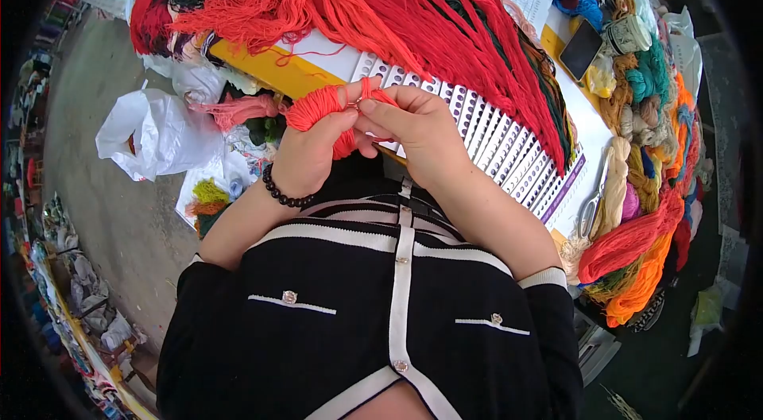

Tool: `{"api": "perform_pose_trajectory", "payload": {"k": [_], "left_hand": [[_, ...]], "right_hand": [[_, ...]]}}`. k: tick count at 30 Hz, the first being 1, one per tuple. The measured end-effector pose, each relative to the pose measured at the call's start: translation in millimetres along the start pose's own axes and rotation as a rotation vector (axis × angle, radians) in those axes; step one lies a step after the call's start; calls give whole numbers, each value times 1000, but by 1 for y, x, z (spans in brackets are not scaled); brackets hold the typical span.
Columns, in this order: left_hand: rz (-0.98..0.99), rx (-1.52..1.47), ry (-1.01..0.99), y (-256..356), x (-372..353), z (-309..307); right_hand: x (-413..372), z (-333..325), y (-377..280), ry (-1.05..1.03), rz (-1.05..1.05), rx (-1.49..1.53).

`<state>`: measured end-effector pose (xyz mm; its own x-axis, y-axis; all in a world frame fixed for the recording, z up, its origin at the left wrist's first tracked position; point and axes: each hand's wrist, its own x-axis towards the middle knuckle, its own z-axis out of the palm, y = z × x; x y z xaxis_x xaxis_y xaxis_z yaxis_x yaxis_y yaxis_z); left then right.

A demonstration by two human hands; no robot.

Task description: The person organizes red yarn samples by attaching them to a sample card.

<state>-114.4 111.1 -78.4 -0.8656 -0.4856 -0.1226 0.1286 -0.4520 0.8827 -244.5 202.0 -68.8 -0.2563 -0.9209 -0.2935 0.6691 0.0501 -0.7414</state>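
Note:
My left hand [319, 138] is closed around a bundled skein of coral-red thread [316, 108], which bulges out past the thumb. Close against it, my right hand [413, 122] pinches a strand of the same thread between thumb and forefinger. Both thumbs meet at a small spot where the thread looks looped or knotted; the exact detail is too small to make out. Just beyond the hands, a loose hank of orange-red thread [318, 3] lies on the table beside a larger heap of deep red thread [453, 30].
Under the red thread lies a white card with rows of holes [509, 154]. To the right are a phone [581, 50], scissors [592, 205] and several coloured skeins [636, 285]. A white plastic bag [159, 134] stands left, below the table's yellow edge [266, 70].

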Motion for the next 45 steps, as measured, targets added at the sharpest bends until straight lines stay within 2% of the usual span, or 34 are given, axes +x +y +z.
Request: {"api": "perform_pose_trajectory", "payload": {"k": [7,12,15,18,22,24,25,26,27,28,29,30,31,32,35,40,43,45], "left_hand": [[-1,-65,66,-2,0,4],[-15,54,103,-2,0,6],[-31,103,145,-5,2,1],[58,-6,173,-9,2,5],[27,-39,169,-8,4,5],[189,104,285,-9,7,7],[189,104,284,-7,7,2],[138,17,219,-2,6,-7],[87,-71,154,2,5,-14],[46,-160,2,12,3,-13],[44,-159,1,14,2,-11],[-33,-136,-34,15,1,-9],[-109,-112,-70,16,1,-8],[-110,-111,-72,14,2,-4],[-127,-25,-38,9,4,6],[-181,53,-79,6,4,6],[-179,65,-104,11,2,3],[-183,-21,-90,9,2,-2]], "right_hand": [[-2,-4,5,41,-44,-34],[-5,-1,4,69,-72,-118],[-5,-3,6,15,-98,-189],[-5,-1,4,-12,-81,-100],[-3,-8,7,18,-38,-1],[-1,-11,4,37,-31,27],[-1,-12,-1,55,-46,232],[-1,-15,-5,73,-60,437],[2,-24,-6,75,-61,438],[4,-35,-4,-30,-33,454],[6,-43,-2,-134,-5,469],[3,-35,-3,-133,-5,471],[-1,-21,-6,-52,32,217],[-4,-11,-7,29,68,-37],[-4,-3,3,0,24,-158],[-2,-8,6,-28,83,-146],[-4,-6,4,2,27,-122],[-6,-7,-1,-123,-4,-27]]}}
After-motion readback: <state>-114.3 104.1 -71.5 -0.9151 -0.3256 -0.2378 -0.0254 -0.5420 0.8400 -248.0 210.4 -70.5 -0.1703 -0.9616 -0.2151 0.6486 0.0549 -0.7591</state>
